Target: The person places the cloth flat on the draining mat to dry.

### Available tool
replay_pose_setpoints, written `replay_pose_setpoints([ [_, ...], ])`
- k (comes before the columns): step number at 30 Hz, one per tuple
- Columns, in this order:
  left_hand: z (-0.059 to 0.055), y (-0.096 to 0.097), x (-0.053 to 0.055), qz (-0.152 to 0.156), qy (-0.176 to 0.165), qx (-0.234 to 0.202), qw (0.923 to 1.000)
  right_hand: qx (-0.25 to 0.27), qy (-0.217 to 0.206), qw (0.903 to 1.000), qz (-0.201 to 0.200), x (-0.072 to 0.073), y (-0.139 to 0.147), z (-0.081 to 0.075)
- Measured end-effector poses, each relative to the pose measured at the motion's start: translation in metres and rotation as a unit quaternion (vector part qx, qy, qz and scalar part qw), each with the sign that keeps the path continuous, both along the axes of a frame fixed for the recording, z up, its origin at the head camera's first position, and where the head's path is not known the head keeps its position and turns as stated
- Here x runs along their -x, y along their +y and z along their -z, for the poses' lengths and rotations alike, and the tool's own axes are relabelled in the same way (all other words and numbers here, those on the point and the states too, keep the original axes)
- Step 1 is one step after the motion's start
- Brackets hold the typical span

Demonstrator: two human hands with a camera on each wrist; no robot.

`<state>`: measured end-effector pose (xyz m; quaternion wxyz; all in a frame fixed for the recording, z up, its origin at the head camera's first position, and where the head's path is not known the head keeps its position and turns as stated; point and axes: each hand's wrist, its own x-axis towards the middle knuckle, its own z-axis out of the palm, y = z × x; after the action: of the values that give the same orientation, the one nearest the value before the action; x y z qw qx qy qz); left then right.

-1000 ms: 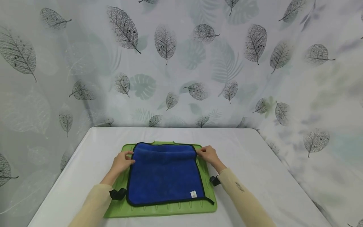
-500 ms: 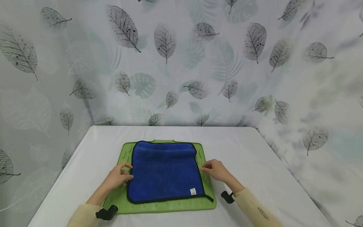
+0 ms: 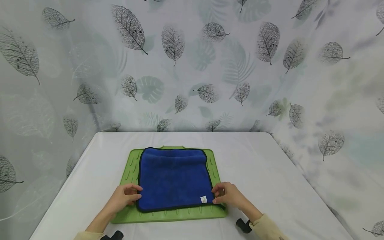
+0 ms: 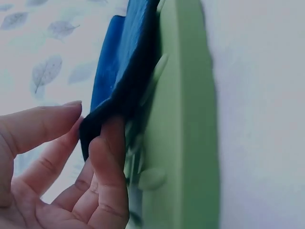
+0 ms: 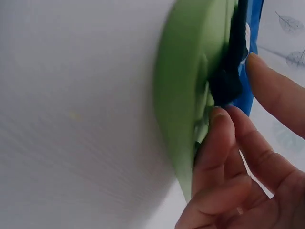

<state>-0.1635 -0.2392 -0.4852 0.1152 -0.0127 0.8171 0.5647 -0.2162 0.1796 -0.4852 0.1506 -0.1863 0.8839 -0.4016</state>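
Note:
A blue towel (image 3: 175, 180) with black trim and a small white tag (image 3: 203, 199) lies on a green ridged mat (image 3: 168, 216). A raised fold crosses its far end. My left hand (image 3: 124, 197) holds the towel's left edge near the front corner; in the left wrist view, fingers (image 4: 109, 157) reach under the dark trim, with the thumb beside it. At the front right corner, my right hand (image 3: 229, 195) has curled fingers below the trim and the thumb above it, as the right wrist view shows. A dark loop (image 3: 222, 206) sticks out by that corner.
The mat sits on a white-covered table (image 3: 258, 160). Leaf-patterned curtains (image 3: 192, 66) hang behind the table and along both sides. Black wrist cameras, such as the right one (image 3: 243, 225), are strapped at both cuffs.
Both hands have left the towel's upper side edges and come down toward its front corners. The right hand swung out from the edge, then back onto it. The towel has stayed nearly in place.

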Motion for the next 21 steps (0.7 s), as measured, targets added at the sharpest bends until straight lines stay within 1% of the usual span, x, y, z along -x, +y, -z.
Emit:
replay_pose_setpoints([
  [3,0.002,0.003,-0.004,0.003,-0.007,-0.002,1.0000,-0.006,0.005,1.0000,0.003,-0.003,-0.001,0.004],
  [6,0.003,0.006,-0.008,-0.012,-0.015,0.004,0.9998,-0.018,0.018,0.9996,-0.009,-0.006,-0.002,0.004],
  [11,0.003,0.008,-0.012,-0.035,-0.011,0.004,0.9993,-0.033,0.036,0.9987,-0.018,-0.011,-0.004,0.002],
  [17,-0.001,0.006,-0.018,-0.061,-0.004,-0.009,0.9981,-0.032,0.050,0.9981,-0.019,-0.018,-0.003,-0.007],
  [21,-0.005,0.003,-0.023,-0.076,-0.002,-0.019,0.9969,-0.023,0.057,0.9973,-0.039,-0.026,-0.003,-0.016],
])
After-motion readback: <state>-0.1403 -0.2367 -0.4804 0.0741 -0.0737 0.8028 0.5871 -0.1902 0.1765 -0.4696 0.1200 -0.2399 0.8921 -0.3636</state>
